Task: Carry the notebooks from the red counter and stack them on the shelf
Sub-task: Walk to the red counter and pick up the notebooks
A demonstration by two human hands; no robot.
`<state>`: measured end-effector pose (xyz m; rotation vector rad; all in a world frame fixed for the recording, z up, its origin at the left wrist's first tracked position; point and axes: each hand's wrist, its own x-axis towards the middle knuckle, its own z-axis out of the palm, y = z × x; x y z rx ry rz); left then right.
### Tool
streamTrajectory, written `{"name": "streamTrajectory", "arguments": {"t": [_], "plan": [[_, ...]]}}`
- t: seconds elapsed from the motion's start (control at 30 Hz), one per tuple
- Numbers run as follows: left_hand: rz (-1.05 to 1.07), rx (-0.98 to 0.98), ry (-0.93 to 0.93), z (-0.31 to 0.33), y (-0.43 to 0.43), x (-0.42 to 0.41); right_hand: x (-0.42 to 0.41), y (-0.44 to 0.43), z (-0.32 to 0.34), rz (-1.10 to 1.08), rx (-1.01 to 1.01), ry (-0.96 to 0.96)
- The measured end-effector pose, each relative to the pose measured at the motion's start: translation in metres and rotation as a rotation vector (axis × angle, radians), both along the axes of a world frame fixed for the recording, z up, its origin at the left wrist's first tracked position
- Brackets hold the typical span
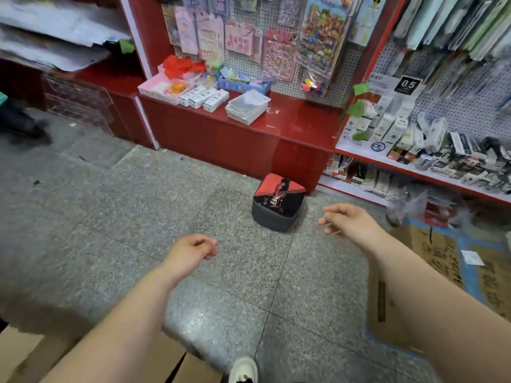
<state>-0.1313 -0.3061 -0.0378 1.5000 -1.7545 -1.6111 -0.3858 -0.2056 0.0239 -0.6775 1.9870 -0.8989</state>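
Note:
A stack of pale, plastic-wrapped notebooks (247, 107) lies on the red counter (298, 125) ahead of me. Both of my arms reach forward over the grey floor, well short of the counter. My left hand (193, 251) hangs with its fingers loosely curled and nothing in it. My right hand (347, 219) is further forward and to the right, its fingers apart and slightly bent, also holding nothing. On the right runs a white shelf (367, 154) with a red edge, packed with small boxed goods.
A red and black bag (278, 201) stands on the floor at the counter's foot. Cardboard boxes lie at bottom left (25, 355) and at right (442, 261). White boxes (203, 98) and a pink tray (163, 88) share the counter. My shoe (243, 370) shows below.

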Motion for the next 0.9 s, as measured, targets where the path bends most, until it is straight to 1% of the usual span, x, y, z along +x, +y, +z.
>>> {"name": "streamTrajectory", "arguments": {"t": [0.07, 0.27, 0.43, 0.57, 0.73, 0.9], "plan": [[0.038, 0.004, -0.013, -0.003, -0.03, -0.012, -0.013, -0.032, 0.0, 0.015, 0.007, 0.0], [0.033, -0.007, -0.005, -0.008, -0.122, -0.054, -0.061, -0.144, -0.004, 0.06, -0.004, -0.002], [0.142, -0.005, -0.028, -0.022, -0.217, -0.099, -0.111, -0.257, -0.017, 0.132, -0.031, -0.011], [0.189, -0.018, -0.046, -0.012, -0.286, -0.132, -0.143, -0.345, -0.016, 0.183, -0.034, -0.026], [0.222, 0.015, -0.081, -0.01, -0.359, -0.146, -0.156, -0.439, -0.019, 0.221, -0.007, -0.037], [0.205, 0.056, -0.081, -0.024, -0.445, -0.156, -0.163, -0.527, -0.033, 0.19, -0.008, -0.073]]}}
